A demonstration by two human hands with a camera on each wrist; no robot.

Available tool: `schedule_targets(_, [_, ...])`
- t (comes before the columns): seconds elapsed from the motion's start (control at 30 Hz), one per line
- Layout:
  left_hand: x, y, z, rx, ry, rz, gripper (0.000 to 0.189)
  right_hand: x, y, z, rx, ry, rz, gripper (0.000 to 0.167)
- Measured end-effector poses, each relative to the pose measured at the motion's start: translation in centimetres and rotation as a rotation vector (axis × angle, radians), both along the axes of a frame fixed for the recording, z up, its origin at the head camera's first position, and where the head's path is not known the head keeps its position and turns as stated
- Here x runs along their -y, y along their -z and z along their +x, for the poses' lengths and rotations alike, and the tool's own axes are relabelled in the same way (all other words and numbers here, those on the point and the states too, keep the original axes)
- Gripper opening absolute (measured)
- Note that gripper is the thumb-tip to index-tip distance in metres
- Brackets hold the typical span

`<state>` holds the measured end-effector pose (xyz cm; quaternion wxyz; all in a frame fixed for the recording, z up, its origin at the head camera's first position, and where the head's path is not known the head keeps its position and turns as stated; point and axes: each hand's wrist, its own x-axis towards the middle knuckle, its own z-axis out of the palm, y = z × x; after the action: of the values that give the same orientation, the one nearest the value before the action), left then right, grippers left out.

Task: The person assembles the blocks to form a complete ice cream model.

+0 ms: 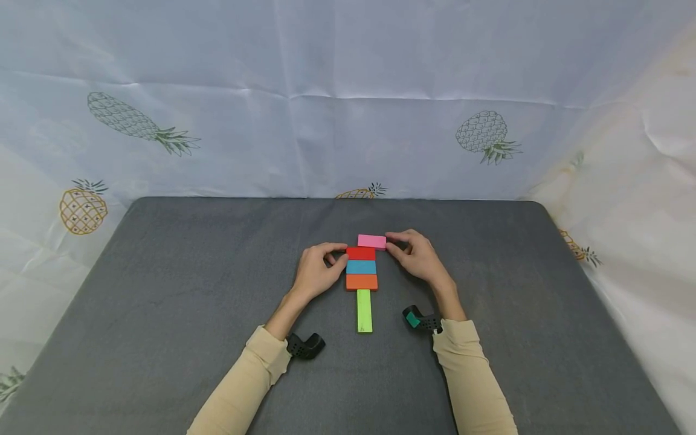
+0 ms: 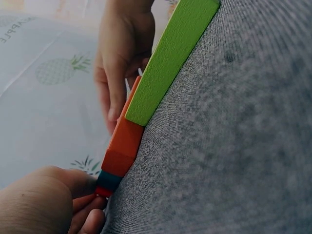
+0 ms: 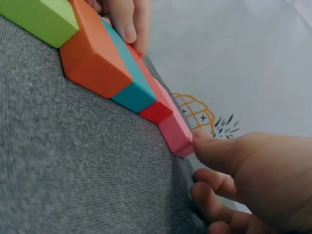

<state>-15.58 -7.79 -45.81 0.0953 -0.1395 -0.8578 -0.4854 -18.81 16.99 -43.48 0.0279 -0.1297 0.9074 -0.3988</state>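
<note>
Five wooden blocks lie flat on the table. A lime green block (image 1: pixel 364 311) points lengthwise toward the person. Stacked crosswise beyond it, side against side, are an orange block (image 1: pixel 361 282), a blue block (image 1: pixel 361 267) and a red block (image 1: pixel 360 253). Farthest away lies a pink block (image 1: pixel 372 241), touching the red one but offset to its right. My left hand (image 1: pixel 318 269) has thumb and index finger at the red block's left end. With thumb and index finger, my right hand (image 1: pixel 417 257) holds the pink block's right end; in the right wrist view the thumb (image 3: pixel 214 151) touches it.
A dark grey cloth covers the table (image 1: pixel 206 290). Behind it hangs a pale curtain (image 1: pixel 326 139) printed with pineapples. Black wrist devices (image 1: pixel 306 346) sit at both sleeve cuffs.
</note>
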Motion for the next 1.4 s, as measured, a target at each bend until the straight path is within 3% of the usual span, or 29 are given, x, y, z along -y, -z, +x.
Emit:
schedule_targets(1.17, [0.0,-0.2,0.0,0.020,-0.006,-0.010,0.024,2.1,0.3,0.3,-0.067,-0.001,0.161,0.040])
schedule_targets(1.4, [0.0,-0.3,-0.1,0.016,-0.003,-0.007,0.024,2.4,0.2,0.2,-0.037,0.041,0.191,0.042])
